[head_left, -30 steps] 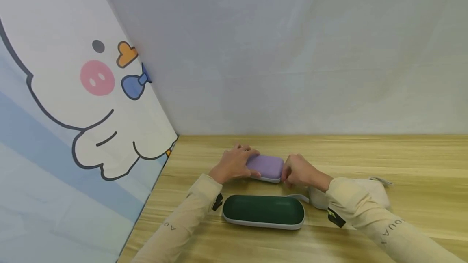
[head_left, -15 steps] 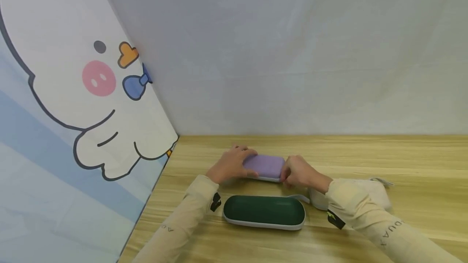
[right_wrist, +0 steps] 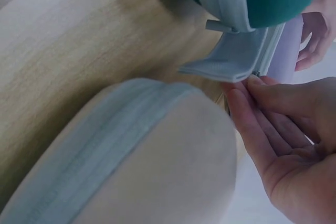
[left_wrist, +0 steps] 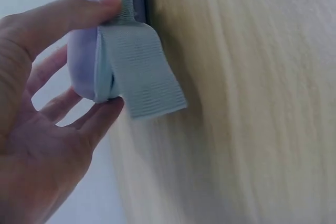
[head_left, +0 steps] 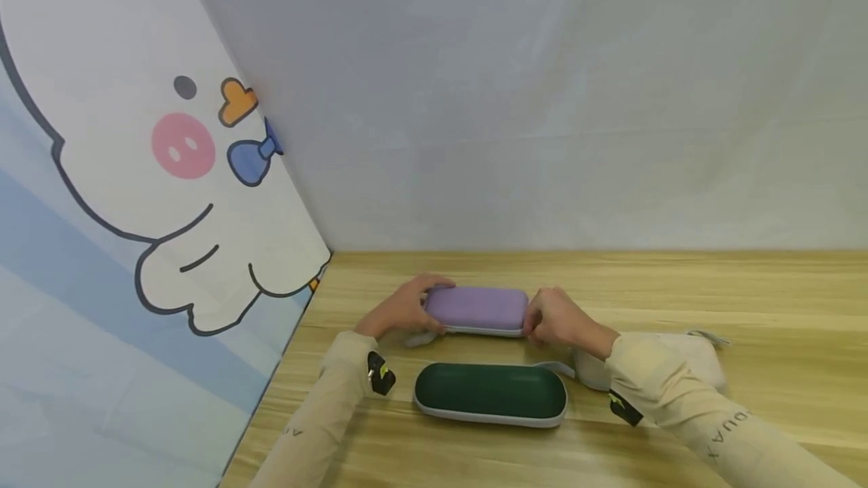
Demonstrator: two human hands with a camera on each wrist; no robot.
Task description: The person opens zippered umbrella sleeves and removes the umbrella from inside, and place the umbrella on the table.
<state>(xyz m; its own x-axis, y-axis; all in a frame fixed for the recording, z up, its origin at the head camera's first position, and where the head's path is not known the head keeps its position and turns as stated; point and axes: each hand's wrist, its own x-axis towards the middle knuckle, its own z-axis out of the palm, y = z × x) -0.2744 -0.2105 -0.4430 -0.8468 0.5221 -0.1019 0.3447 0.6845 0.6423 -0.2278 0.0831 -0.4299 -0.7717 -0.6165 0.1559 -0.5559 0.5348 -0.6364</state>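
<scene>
A purple zip case (head_left: 478, 307) with a pale grey zip band lies on the table in the head view. My left hand (head_left: 400, 307) grips its left end, thumb along the front and fingers behind. In the left wrist view, the thumb presses near the base of a grey fabric strap (left_wrist: 144, 74) at that end. At the case's right end, my right hand (head_left: 561, 318) has curled fingers. The right wrist view shows its thumb and forefinger pinching a small zipper pull (right_wrist: 255, 74), mostly hidden by the fingertips.
A dark green zip case (head_left: 490, 391) with a grey strap lies in front of the purple one. To the right, a beige zip case (head_left: 692, 356) sits partly beneath the right forearm in view. A white curtain (head_left: 542, 96) hangs behind the wooden table (head_left: 780, 285).
My left hand has slid left along the purple case to its end, uncovering more of the lid and the strap there. The right hand has stayed nearly in place.
</scene>
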